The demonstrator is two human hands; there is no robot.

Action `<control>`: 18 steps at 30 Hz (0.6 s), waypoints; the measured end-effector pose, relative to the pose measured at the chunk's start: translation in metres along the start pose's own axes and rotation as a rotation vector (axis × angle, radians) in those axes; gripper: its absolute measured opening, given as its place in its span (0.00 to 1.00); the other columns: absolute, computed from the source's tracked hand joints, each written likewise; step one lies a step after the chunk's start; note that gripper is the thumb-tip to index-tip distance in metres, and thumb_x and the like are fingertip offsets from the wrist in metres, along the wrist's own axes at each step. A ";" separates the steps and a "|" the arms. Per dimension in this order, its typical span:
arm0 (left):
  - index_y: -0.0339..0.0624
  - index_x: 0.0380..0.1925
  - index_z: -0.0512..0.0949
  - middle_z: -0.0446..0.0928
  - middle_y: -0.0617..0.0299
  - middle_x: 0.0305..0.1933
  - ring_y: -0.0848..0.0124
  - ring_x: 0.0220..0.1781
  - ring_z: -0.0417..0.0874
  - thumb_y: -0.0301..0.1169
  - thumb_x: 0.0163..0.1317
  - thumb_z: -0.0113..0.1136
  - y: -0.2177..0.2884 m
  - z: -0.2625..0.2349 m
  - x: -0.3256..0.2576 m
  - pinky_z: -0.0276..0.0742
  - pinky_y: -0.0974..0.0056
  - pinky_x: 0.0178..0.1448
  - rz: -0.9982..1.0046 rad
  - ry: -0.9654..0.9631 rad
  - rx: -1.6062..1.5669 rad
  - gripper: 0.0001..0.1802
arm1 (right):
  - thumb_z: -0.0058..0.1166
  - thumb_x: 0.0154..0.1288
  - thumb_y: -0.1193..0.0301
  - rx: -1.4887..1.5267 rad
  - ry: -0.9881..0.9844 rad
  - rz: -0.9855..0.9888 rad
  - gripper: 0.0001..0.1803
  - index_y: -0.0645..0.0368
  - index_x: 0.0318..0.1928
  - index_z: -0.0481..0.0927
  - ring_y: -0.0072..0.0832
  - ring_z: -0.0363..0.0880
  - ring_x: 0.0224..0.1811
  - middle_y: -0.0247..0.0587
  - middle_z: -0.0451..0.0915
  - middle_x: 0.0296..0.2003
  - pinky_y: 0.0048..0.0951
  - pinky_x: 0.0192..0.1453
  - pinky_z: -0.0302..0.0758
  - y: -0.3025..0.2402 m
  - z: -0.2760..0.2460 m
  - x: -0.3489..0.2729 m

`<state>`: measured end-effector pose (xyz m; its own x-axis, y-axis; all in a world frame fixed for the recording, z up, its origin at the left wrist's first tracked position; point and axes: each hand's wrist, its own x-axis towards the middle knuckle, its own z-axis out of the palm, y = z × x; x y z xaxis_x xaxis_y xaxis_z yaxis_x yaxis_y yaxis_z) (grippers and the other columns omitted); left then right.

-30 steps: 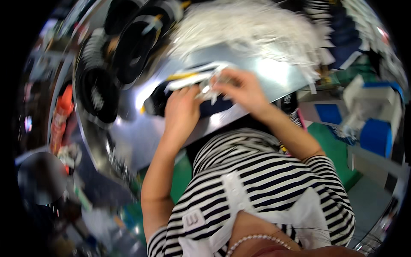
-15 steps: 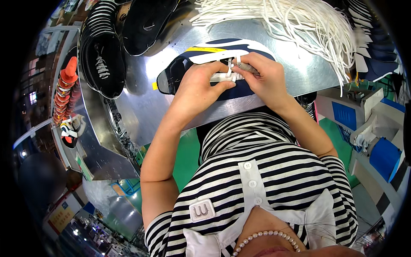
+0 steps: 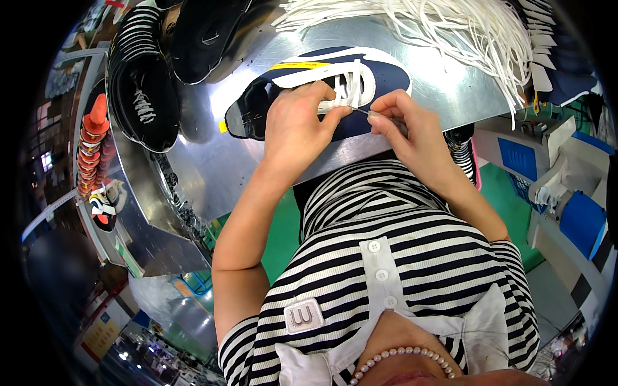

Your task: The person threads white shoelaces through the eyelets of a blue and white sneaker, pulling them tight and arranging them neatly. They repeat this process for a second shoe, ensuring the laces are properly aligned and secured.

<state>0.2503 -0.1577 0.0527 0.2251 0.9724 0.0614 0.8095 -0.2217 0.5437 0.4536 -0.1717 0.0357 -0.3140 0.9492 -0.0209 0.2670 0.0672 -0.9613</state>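
A navy shoe upper (image 3: pixel 389 78) with white trim and a yellow strip lies sideways on the metal table, its open heel end to the left. White lace (image 3: pixel 351 82) runs across its eyelet opening. My left hand (image 3: pixel 297 125) is closed on the upper by the lacing, thumb and fingers pinching the eyelet edge. In my right hand (image 3: pixel 412 132), just right of the lacing, I grip a slim awl-like tool (image 3: pixel 362 110). Its thin metal shaft points left toward my left thumb and the eyelet edge; whether its tip is hooked cannot be seen.
A heap of loose white laces (image 3: pixel 425 29) covers the back right of the metal table (image 3: pixel 219 170). Dark shoe uppers (image 3: pixel 145 96) sit at the left; stacked navy pieces (image 3: pixel 566 80) stand at the far right. Orange cones (image 3: pixel 94 138) rise beyond the left edge.
My right hand has moved right and slightly down, away from the lacing, and the tool's shaft now shows. More of the crossed white lace is visible. My left hand stays on the upper.
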 end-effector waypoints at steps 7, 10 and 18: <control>0.37 0.31 0.81 0.83 0.52 0.32 0.56 0.35 0.84 0.35 0.52 0.73 -0.001 -0.001 0.002 0.77 0.59 0.41 0.057 0.011 -0.011 0.14 | 0.56 0.70 0.69 -0.041 0.003 0.018 0.11 0.64 0.42 0.74 0.39 0.85 0.30 0.46 0.84 0.29 0.33 0.34 0.77 0.008 0.003 -0.002; 0.36 0.31 0.80 0.82 0.52 0.30 0.57 0.32 0.83 0.35 0.52 0.73 -0.001 -0.002 0.000 0.76 0.60 0.40 0.095 0.040 -0.015 0.14 | 0.56 0.70 0.69 -0.016 0.006 0.059 0.11 0.65 0.42 0.74 0.37 0.85 0.29 0.46 0.84 0.28 0.33 0.33 0.76 0.006 0.004 -0.001; 0.36 0.32 0.77 0.78 0.50 0.29 0.51 0.30 0.81 0.26 0.54 0.69 0.014 0.014 -0.028 0.75 0.56 0.35 0.024 0.084 -0.222 0.10 | 0.54 0.69 0.68 -0.036 0.119 0.028 0.12 0.63 0.44 0.69 0.46 0.83 0.31 0.49 0.82 0.28 0.41 0.35 0.76 0.009 0.035 0.003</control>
<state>0.2624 -0.1893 0.0468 0.1895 0.9717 0.1412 0.6631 -0.2327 0.7114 0.4231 -0.1792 0.0170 -0.1962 0.9805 -0.0128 0.3077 0.0492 -0.9502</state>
